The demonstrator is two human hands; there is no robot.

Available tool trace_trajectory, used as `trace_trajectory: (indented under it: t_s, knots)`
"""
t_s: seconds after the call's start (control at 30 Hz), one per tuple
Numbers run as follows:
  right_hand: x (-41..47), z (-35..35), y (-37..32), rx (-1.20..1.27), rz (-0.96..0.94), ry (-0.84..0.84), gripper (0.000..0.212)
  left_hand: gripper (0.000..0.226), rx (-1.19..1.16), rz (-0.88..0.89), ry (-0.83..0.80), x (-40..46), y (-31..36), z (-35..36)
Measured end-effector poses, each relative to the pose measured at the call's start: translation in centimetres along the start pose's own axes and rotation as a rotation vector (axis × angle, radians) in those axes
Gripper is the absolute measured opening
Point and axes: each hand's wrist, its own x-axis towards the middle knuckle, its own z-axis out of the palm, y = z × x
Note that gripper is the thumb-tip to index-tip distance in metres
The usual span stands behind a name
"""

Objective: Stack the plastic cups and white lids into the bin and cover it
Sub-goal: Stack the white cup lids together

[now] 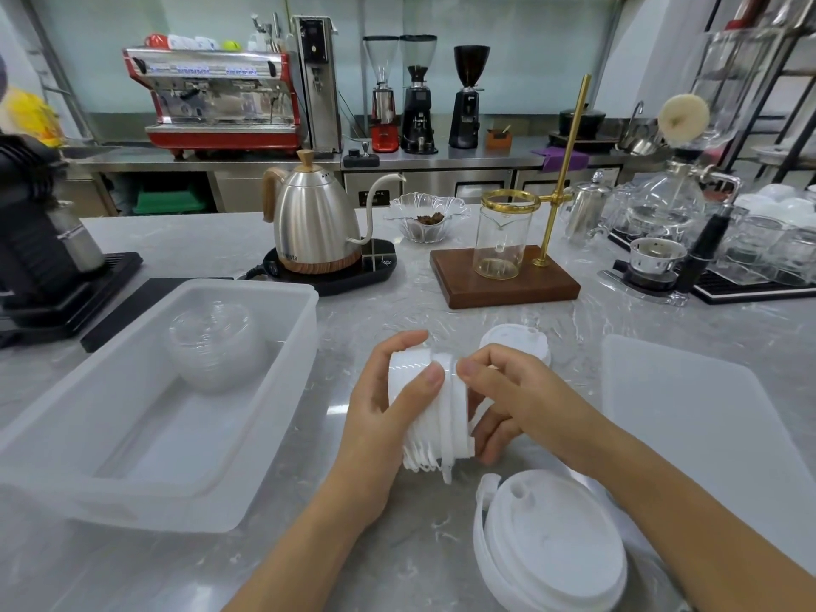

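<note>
1 stack of clear cups point(215, 346) lies in bin point(282, 382).

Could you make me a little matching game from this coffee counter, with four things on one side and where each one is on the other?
Things:
1. stack of white lids
2. clear cups
3. bin cover
4. kettle

Places:
A. inside the bin
B. on a black base
C. held between both hands
D. flat on the counter, right of the hands

Pairs: 1-C, 2-A, 3-D, 4-B

Grey marble counter point(185, 240), steel back bench point(441, 159), perhaps frosted-glass wall point(530, 59).
</note>
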Motion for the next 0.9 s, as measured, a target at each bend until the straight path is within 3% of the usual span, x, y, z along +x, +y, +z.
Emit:
trace_trajectory:
  t_s: [0.27,0.43,0.7,0.9]
  knots:
    - [0.18,0.72,-0.02,-0.021,0.108,-0.035,0.076,0.044,0.032,0.027,-0.053,-0.20,0.00,-0.02]
    - [0.09,0.60,-0.13,-0.010,0.160,-0.085,0.061,0.046,0.030,0.035,-0.078,-0.30,0.03,-0.03]
    - [0.03,0.19,-0.05,0.057,0.197,-0.149,0.066,0.069,0.021,0.052,-0.139,-0.64,0.45,0.08]
    - [0.01,0.44,-0.21,0.052,0.172,-0.128,0.055,0.064,-0.013,0.018,-0.132,-0.43,0.19,-0.09]
